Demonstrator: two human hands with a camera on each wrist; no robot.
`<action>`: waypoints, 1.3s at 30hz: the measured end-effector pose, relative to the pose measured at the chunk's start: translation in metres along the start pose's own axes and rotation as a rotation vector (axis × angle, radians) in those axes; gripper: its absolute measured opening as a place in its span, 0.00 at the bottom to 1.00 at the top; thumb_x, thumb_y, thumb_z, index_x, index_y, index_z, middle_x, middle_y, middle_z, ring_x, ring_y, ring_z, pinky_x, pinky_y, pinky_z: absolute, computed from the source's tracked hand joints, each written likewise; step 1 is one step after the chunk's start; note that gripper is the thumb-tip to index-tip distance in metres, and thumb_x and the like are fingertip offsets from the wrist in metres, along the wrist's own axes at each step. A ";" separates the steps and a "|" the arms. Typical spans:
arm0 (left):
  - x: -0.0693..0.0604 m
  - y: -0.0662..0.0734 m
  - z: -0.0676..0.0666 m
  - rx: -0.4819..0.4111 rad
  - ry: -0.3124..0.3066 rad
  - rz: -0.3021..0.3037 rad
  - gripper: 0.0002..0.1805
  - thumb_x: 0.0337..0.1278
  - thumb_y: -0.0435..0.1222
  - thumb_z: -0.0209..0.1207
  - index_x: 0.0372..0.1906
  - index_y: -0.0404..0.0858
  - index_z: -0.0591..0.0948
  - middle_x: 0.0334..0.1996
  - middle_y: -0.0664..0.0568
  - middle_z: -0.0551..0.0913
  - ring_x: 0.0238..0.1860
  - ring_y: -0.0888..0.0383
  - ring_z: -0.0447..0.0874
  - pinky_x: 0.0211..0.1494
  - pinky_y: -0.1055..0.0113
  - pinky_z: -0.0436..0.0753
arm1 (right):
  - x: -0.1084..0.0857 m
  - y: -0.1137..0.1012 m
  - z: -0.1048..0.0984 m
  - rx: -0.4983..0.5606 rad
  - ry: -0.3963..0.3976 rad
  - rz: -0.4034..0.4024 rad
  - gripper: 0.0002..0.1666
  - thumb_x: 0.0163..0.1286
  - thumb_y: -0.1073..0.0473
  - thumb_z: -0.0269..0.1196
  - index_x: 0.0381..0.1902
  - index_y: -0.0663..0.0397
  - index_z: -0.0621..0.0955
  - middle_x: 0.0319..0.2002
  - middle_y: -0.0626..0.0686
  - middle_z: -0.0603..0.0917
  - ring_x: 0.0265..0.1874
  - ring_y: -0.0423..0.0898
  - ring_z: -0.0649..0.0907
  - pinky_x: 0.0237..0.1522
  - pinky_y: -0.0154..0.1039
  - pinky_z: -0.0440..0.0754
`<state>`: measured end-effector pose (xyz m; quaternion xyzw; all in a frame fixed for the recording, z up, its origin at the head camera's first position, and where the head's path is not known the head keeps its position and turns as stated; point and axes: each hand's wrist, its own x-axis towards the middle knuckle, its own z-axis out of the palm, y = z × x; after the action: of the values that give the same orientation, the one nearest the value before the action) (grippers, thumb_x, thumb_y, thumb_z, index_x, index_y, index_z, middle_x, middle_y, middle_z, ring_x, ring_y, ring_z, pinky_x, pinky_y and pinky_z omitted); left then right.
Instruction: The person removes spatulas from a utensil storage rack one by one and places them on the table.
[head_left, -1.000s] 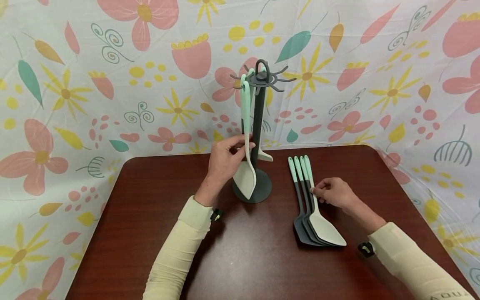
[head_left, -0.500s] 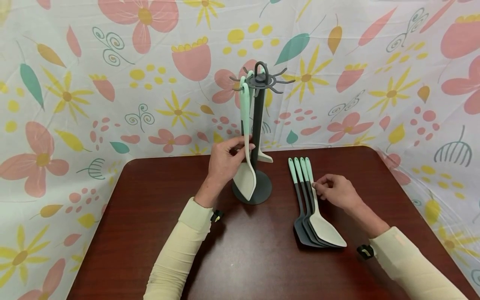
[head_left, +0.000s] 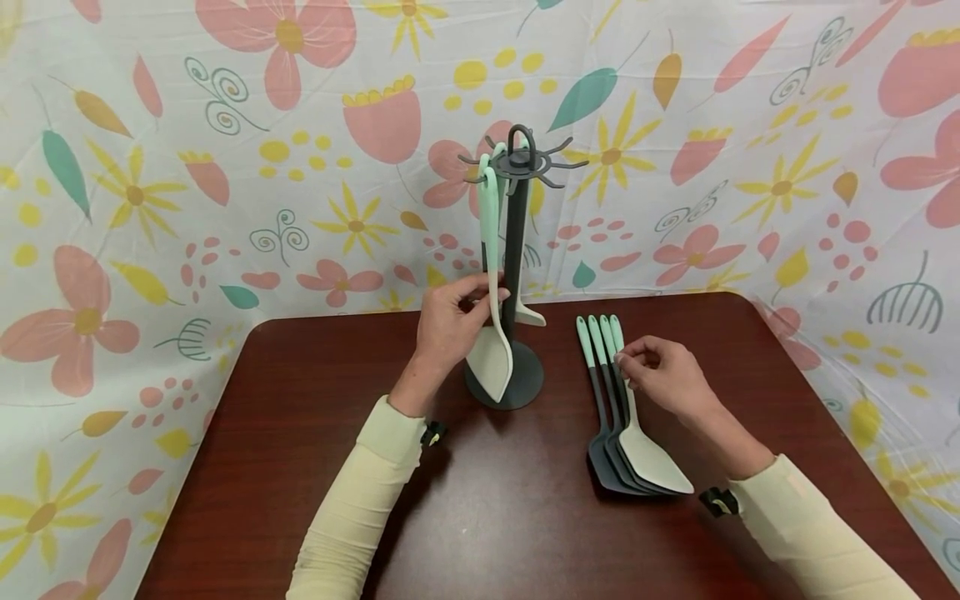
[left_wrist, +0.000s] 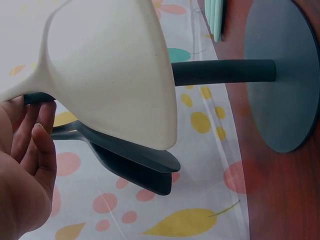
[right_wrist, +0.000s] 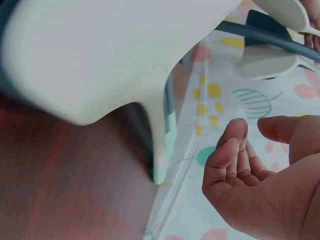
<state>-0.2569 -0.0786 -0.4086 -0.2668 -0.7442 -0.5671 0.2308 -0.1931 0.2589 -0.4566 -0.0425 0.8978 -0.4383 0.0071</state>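
A dark utensil stand [head_left: 516, 250] with curved hooks at its top stands near the table's back edge. A white turner [head_left: 491, 362] with a mint handle hangs on its left side. My left hand [head_left: 447, 325] reaches behind this turner's handle and grips the pole, its fingers partly hidden. Dark utensils [left_wrist: 125, 152] hang below that turner in the left wrist view. At right, a white turner [head_left: 652, 458] lies over dark turners [head_left: 602, 458], handles side by side. My right hand [head_left: 667, 375] hovers by their handles, fingers bent, with a gap before the thumb and nothing held.
The stand's round base [head_left: 528, 375] rests on the brown wooden table [head_left: 480, 533]. Another white utensil [head_left: 531, 316] hangs behind the pole. Bare hooks [head_left: 562, 162] stick out on the stand's right side. A flowered cloth [head_left: 300, 167] hangs behind the table.
My right hand has slid slightly up along the lying turners' handles and come away from the white one. The left hand stays at the stand.
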 end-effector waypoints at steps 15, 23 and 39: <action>0.000 0.000 -0.001 -0.010 -0.001 -0.009 0.12 0.67 0.39 0.72 0.52 0.44 0.93 0.34 0.55 0.93 0.32 0.62 0.89 0.30 0.66 0.81 | 0.005 -0.042 0.002 0.024 0.131 -0.184 0.14 0.78 0.54 0.68 0.54 0.56 0.86 0.39 0.55 0.89 0.33 0.41 0.88 0.32 0.31 0.81; 0.000 -0.001 0.000 -0.010 -0.001 -0.007 0.12 0.67 0.39 0.73 0.52 0.44 0.93 0.35 0.54 0.94 0.34 0.62 0.90 0.33 0.66 0.84 | 0.008 -0.066 0.002 0.060 0.153 -0.208 0.13 0.77 0.54 0.69 0.56 0.49 0.87 0.42 0.53 0.89 0.36 0.41 0.87 0.36 0.29 0.82; -0.001 0.000 -0.001 -0.025 0.002 -0.020 0.11 0.66 0.39 0.73 0.51 0.45 0.93 0.37 0.55 0.94 0.35 0.62 0.91 0.36 0.66 0.84 | 0.015 -0.097 0.010 0.173 0.100 -0.350 0.20 0.78 0.60 0.68 0.64 0.52 0.84 0.49 0.56 0.90 0.44 0.39 0.89 0.45 0.28 0.84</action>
<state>-0.2556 -0.0795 -0.4089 -0.2617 -0.7395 -0.5790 0.2225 -0.2002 0.1906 -0.3860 -0.1754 0.8350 -0.5098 -0.1103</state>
